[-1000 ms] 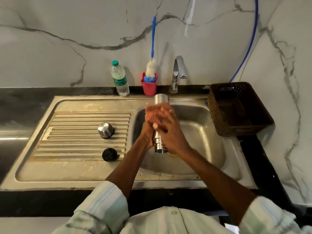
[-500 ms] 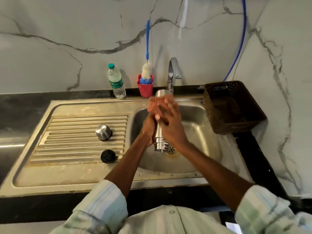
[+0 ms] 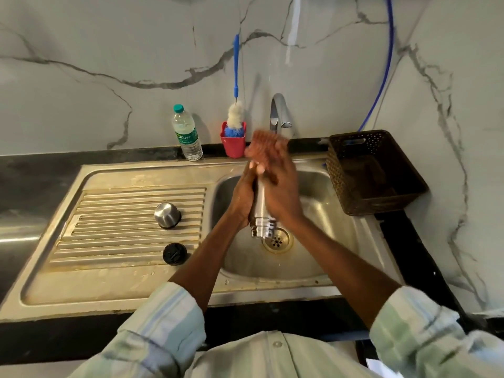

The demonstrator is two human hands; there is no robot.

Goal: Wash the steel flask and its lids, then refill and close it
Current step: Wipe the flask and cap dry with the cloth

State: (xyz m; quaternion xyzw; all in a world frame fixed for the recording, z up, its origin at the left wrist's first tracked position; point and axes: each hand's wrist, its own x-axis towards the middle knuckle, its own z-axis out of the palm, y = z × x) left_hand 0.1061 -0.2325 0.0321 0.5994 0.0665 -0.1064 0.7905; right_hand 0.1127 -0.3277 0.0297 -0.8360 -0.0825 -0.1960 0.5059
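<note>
Both hands have slid up the steel flask (image 3: 262,211) since 0.5 s ago, so its top rim, then showing above the fingers, is now hidden behind the blurred fingertips, and the ridged lower end hangs clear just above the drain (image 3: 277,240).

That flask stands nearly upright over the sink basin (image 3: 321,203), a narrow brushed-steel cylinder with stacked rings near its base; motion blur smears those rings.

On the ribbed drainboard (image 3: 120,214) at left sit 2 lids, well apart from the flask: the steel lid (image 3: 167,214), dome up, and nearer the front edge the black lid (image 3: 174,254). Open ribbed metal lies around both. Behind, a water bottle (image 3: 187,133) and a red cup (image 3: 233,141) holding a bottle brush (image 3: 235,115) stand along the wall.

The left hand (image 3: 243,195) wraps the flask's left side, fingers curled around it. The right hand (image 3: 278,192) presses the right side with its fingers laid up along the body; the 2 palms sandwich it. The tap (image 3: 277,111) rises just behind them. A brown basket (image 3: 341,170) sits at the basin's right rim, leaving free basin on that side.
</note>
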